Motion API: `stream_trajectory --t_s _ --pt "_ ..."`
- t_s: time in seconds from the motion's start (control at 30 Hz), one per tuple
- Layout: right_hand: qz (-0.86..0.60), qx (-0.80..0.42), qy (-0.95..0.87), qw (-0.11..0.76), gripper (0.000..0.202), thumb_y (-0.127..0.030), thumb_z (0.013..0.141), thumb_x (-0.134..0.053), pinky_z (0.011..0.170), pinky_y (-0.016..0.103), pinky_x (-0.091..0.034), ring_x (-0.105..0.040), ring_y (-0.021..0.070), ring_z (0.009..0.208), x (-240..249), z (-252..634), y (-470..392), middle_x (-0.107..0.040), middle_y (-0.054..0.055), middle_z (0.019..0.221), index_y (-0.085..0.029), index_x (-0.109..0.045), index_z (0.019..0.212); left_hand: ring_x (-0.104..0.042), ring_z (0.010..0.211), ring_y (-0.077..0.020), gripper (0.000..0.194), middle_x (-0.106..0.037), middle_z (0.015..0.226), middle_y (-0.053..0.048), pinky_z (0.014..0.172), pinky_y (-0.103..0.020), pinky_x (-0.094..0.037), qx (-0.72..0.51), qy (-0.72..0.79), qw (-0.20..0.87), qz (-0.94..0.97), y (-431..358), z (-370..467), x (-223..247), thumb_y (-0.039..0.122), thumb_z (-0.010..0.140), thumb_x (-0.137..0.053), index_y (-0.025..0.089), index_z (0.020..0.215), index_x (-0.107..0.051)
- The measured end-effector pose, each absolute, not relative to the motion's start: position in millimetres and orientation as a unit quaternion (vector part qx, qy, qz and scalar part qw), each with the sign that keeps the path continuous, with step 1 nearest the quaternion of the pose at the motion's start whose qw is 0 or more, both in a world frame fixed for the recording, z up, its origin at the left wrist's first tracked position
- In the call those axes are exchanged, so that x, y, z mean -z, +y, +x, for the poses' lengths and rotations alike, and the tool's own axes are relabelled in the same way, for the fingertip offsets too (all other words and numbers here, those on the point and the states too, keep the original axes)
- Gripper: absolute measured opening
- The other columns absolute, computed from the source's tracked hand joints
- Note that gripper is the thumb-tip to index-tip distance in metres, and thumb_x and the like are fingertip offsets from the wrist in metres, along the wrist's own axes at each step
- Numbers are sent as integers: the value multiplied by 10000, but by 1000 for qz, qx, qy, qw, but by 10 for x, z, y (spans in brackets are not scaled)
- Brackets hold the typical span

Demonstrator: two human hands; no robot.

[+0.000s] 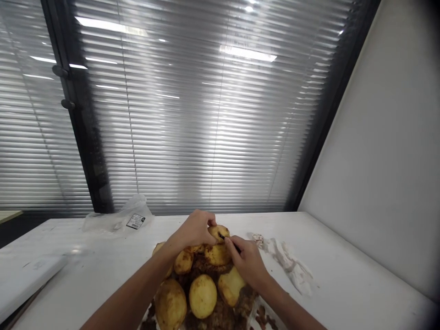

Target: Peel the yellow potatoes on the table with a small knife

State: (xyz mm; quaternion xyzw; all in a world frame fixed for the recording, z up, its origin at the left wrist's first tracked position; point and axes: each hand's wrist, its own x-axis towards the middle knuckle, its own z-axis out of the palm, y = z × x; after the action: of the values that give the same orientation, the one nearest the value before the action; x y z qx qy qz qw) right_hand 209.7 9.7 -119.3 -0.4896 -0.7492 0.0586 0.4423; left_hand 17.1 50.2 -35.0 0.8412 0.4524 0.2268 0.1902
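My left hand [199, 227] is closed around a potato [219, 232], its fingers gripping the far left side. In my right hand [248, 259] is a small dark tool [222, 236], whose tip touches the face of that potato; its exact kind is too small to make out. Below both hands lie several more potatoes: a pale one [203, 296], a large brownish one [171, 304] and a cut-looking one [231, 286] among them. Brown peelings or soil [220, 317] spread beneath and between them. My forearms cover part of the pile.
A white table [103, 275] reaches back to a window with blinds [192, 114]. A clear plastic bag [117, 220] with a label lies at the back left, crumpled white tissue [288, 263] at the right. A white flat box [30, 284] sits at the left edge. A wall [385, 160] closes the right side.
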Motion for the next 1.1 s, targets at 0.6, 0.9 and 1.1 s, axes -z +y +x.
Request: stream_trajectory --t_s 0.6,0.9,1.1 --pt "-489 -73 -750 439 463 -392 984 -380 522 264 -279 -484 129 497 1158 2121 100 -535 -1 525 -182 -571 618 -564 724 -164 267 -658 797 7 618 -253 -386 -216 462 181 841 479 179 344 248 528 -716 188 781 -655" --pt "-497 -83 -738 448 472 -405 979 -382 531 267 -286 -494 139 512 1144 2112 98 -547 9 531 -176 -578 617 -561 741 -173 278 -653 812 4 616 -260 -375 -209 463 166 845 482 192 355 252 528 -715 195 793 -655" --pt "-500 -91 -732 454 464 -408 972 -395 534 262 -310 -511 142 526 1146 2108 105 -579 16 551 -170 -612 637 -568 762 -181 292 -658 830 -2 639 -263 -389 -205 468 158 845 472 194 349 257 540 -714 197 821 -664"
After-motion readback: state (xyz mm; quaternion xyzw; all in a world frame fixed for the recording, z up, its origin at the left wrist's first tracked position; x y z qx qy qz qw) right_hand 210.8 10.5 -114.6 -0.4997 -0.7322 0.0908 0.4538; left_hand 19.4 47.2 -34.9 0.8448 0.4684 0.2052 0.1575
